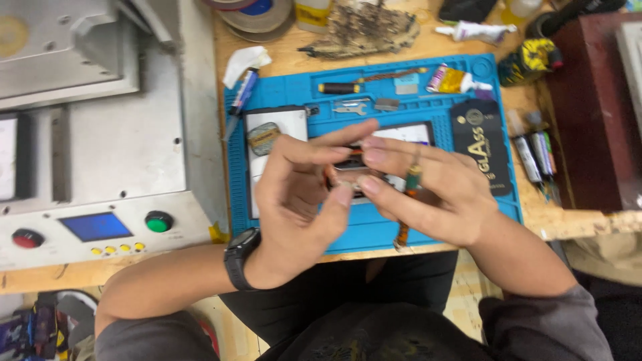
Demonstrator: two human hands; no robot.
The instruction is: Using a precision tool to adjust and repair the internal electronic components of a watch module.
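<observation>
My left hand (301, 194) and my right hand (421, 190) meet above a blue work mat (374, 230), fingertips pinched together on a small dark part with orange edges (344, 167). An orange-handled tool (408, 204) runs under my right hand's fingers, its tip pointing toward the mat's near edge. Just behind the hands a dark phone screen (408, 132) lies on the mat, mostly hidden. An opened phone body (274, 137) lies left of the hands. I wear a black watch (239, 257) on the left wrist.
A grey machine (107, 147) with a blue display, red and green buttons stands at the left. On the mat lie a screwdriver (341, 87), tweezers (351, 107), a glue tube (455, 80) and a black packet (480, 144). Tape rolls, tubes and pens crowd the wooden table's back and right.
</observation>
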